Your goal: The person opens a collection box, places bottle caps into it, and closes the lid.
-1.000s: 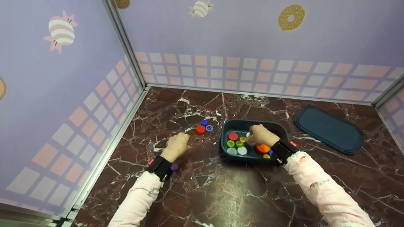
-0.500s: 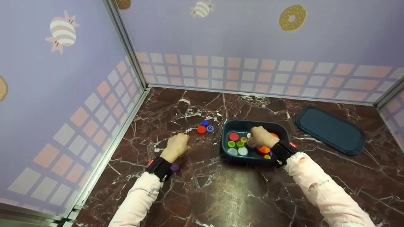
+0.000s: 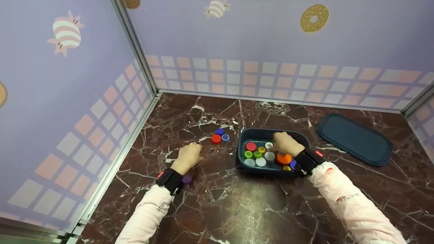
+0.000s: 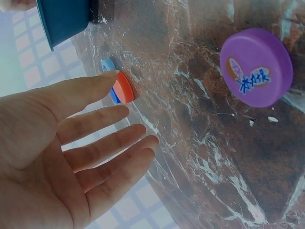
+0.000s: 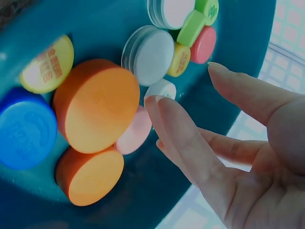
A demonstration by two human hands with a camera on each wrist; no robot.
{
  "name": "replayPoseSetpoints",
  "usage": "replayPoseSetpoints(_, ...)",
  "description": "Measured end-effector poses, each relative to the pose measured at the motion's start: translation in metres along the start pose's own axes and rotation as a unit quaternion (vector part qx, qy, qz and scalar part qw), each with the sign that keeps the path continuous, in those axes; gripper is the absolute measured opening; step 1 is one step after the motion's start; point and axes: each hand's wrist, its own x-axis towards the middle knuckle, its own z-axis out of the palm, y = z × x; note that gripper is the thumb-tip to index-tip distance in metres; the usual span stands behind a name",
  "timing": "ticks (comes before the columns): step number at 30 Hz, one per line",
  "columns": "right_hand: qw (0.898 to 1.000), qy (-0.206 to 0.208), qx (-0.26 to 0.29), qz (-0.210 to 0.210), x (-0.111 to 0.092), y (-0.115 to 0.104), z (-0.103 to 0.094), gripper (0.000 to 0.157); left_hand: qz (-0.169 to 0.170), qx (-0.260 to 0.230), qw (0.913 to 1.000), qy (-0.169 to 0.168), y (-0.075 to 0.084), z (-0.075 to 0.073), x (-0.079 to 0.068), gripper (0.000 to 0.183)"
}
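My right hand [image 3: 287, 143] is inside the dark teal box [image 3: 242, 135], thumb and fingers apart with nothing between them. In the right wrist view its fingertips are right at a small white bottle cap [image 5: 161, 89]. A clear-rimmed white cap [image 5: 153, 56], a large orange cap [image 5: 97, 107] and a pink cap [image 5: 136, 131] lie beside it. My left hand [image 3: 188, 156] is over the marble table, left of the box, fingers loosely bent and holding nothing. A purple cap [image 4: 256, 67] lies on the table near the left wrist.
Beyond the left hand a red cap [image 3: 216, 138], a dark blue cap [image 3: 220, 131] and a light blue cap [image 3: 225, 138] lie close together. The teal lid [image 3: 355, 139] lies flat right of the box. Patterned walls [image 3: 257, 40] border the table.
My right hand has shifted slightly right inside the box, uncovering a greyish cap that it had covered. The left hand has stayed almost in place.
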Motion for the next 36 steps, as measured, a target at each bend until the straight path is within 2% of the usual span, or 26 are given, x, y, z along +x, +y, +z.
replayPoseSetpoints(7, 1.000, 0.002, 0.012, 0.009, -0.003, 0.005, -0.002, 0.024, 0.008, 0.007, 0.9999, -0.002, -0.001, 0.001, -0.002, 0.022)
replayPoseSetpoints(13, 1.000, 0.010, 0.005, 0.012, -0.004, 0.007, -0.002, 0.025, -0.004, 0.010, 0.9997, -0.022, -0.003, 0.001, -0.006, 0.023)
replayPoseSetpoints(22, 0.997, 0.045, -0.065, 0.016, -0.005, 0.009, -0.005, 0.038, -0.018, -0.002, 0.9987, -0.047, -0.007, 0.006, -0.023, 0.028)
replayPoseSetpoints(29, 0.996, 0.054, -0.074, 0.003, -0.009, 0.013, -0.009, 0.033, -0.058, 0.006, 0.9920, -0.112, -0.007, 0.008, -0.038, 0.050)
replayPoseSetpoints(32, 0.995, 0.057, -0.076, 0.001, -0.010, 0.015, -0.009, 0.030, -0.070, 0.004, 0.9896, -0.125, -0.006, 0.008, -0.041, 0.058)
replayPoseSetpoints(36, 0.995, 0.058, -0.080, -0.003, -0.012, 0.016, -0.010, 0.032, -0.082, -0.015, 0.9883, -0.128, -0.004, 0.009, -0.046, 0.066)
